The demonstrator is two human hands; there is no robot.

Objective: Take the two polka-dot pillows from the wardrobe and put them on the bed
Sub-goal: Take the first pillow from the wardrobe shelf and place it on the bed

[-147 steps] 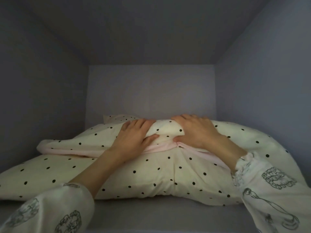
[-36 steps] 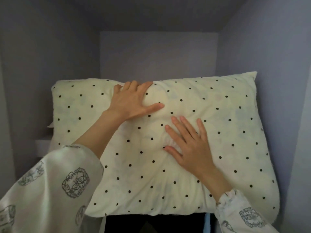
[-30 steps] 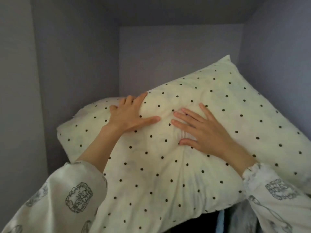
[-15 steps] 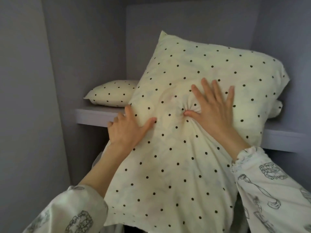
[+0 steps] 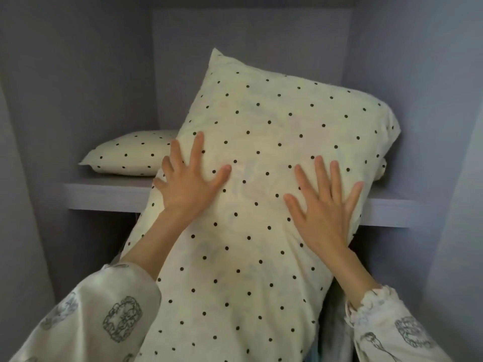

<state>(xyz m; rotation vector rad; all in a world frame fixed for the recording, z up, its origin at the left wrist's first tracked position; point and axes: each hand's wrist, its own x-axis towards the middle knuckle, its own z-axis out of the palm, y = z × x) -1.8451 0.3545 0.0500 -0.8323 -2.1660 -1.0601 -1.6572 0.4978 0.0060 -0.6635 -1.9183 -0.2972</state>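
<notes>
A cream pillow with black polka dots leans steeply over the front edge of the wardrobe shelf. Its top corner points up and its lower end hangs toward me. My left hand lies flat on the pillow's left side with fingers spread. Farther right, my right hand presses flat on it too, fingers apart. Neither hand pinches the fabric. A second polka-dot pillow lies flat on the shelf behind, its right part mostly hidden by the front pillow.
Grey wardrobe walls close in on the left and right, with a back panel behind. Below the shelf is a dark space with hanging fabric. My patterned sleeves fill the bottom corners.
The top pillow was pulled off the stack and tipped over the shelf edge. Half a second ago my fingers pinched its fabric; now both hands lie flat and spread, the right one farther right.
</notes>
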